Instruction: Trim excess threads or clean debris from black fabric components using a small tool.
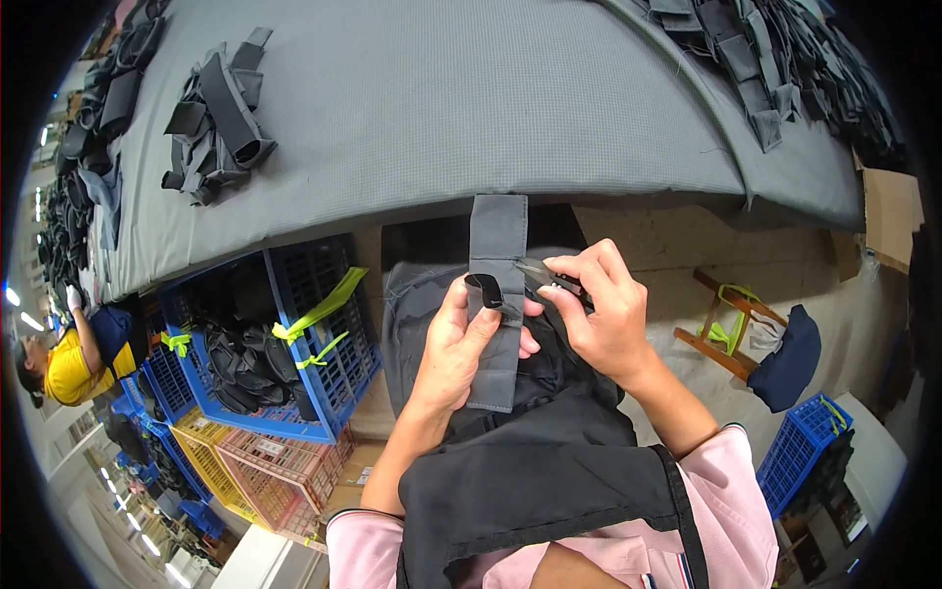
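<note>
Gray strip (498,263), left hand (453,344) pinching it, right hand (610,316) gripping snips (541,273), crate (283,424), table (442,118) beyond

You're in bright, even light; white tube lamps (150,545) glare at lower left, the grey tabletop (412,118) bows, black swallows the corners.

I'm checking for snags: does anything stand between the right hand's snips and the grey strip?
Nothing visible does: the snips in the right hand have their tips at the edge of the grey strip, though contact is unclear.
</note>
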Tool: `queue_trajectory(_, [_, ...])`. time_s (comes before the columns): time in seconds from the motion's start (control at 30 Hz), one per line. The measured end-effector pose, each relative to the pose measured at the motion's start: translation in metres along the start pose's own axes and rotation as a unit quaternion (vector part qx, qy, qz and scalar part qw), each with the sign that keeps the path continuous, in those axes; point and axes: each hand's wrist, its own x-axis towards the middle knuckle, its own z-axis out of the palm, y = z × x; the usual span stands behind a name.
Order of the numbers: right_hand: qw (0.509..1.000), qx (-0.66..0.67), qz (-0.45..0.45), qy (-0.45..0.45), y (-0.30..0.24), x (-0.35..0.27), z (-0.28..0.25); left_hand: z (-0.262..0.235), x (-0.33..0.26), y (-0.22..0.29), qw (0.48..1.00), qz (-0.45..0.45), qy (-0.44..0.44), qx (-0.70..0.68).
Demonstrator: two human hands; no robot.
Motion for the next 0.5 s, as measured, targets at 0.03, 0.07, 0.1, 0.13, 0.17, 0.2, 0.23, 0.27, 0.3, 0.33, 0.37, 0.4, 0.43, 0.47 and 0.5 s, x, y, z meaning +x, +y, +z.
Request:
queue_trajectory(0.03, [0.999,-0.021,-0.023,0.012,0.0005,-0.0003,0.0009,-0.0001,-0.0003,-0.0001,1.0,0.0,0.0,0.0])
queue_trajectory(0.07, [0.999,-0.021,-0.023,0.013,0.0005,-0.0003,0.0005,-0.0005,-0.0008,-0.0004,1.0,0.002,0.0,0.003])
queue_trajectory(0.1, [0.998,-0.051,-0.046,0.01,0.0006,-0.0005,0.0,-0.0008,-0.0014,-0.0007,1.0,0.004,0.0,0.005])
queue_trajectory(0.13, [0.994,-0.081,-0.068,0.007,0.0007,-0.0007,-0.0003,-0.001,-0.0019,-0.0011,1.0,0.004,-0.001,0.005])
queue_trajectory(0.17, [0.994,-0.081,-0.068,0.008,0.0008,-0.0009,-0.0001,-0.0011,-0.0025,-0.0015,1.0,0.01,-0.002,0.011])
queue_trajectory(0.2, [0.994,-0.083,-0.068,0.009,0.001,-0.0013,0.0004,-0.0011,-0.003,-0.0018,1.0,0.015,-0.004,0.016])
queue_trajectory(0.23, [0.994,-0.086,-0.069,0.01,0.0015,-0.002,0.0005,-0.0011,-0.0032,-0.0021,1.0,0.015,-0.005,0.016])
queue_trajectory(0.27, [0.994,-0.087,-0.069,0.011,0.002,-0.0031,0.0005,-0.0011,-0.0034,-0.0023,1.0,0.012,-0.007,0.012])
queue_trajectory(0.3, [0.998,-0.04,-0.041,0.021,0.0025,-0.0047,0.0004,-0.001,-0.0034,-0.0026,1.0,0.008,-0.009,0.008])
queue_trajectory(0.33, [0.999,0.009,-0.013,0.03,0.0029,-0.0061,0.001,-0.0011,-0.0039,-0.0031,1.0,0.009,-0.009,0.008])
queue_trajectory(0.37, [0.999,0.009,-0.014,0.03,0.0029,-0.007,0.0014,-0.001,-0.0042,-0.0038,1.0,0.012,-0.014,0.004])
queue_trajectory(0.4, [0.999,0.016,-0.022,0.04,0.0029,-0.0077,0.0016,-0.0007,-0.004,-0.0045,1.0,0.016,-0.02,0.0])
queue_trajectory(0.43, [0.998,0.023,-0.029,0.05,0.0025,-0.0084,0.0017,-0.0001,-0.0036,-0.0054,1.0,0.016,-0.02,0.001])
queue_trajectory(0.47, [0.998,0.023,-0.03,0.05,0.0033,-0.0083,0.0012,0.0008,-0.0028,-0.0065,0.999,0.029,-0.024,0.013])
queue_trajectory(0.5, [0.999,0.021,-0.023,0.025,0.0046,-0.0077,0.0001,0.0017,-0.0025,-0.007,0.998,0.042,-0.029,0.026])
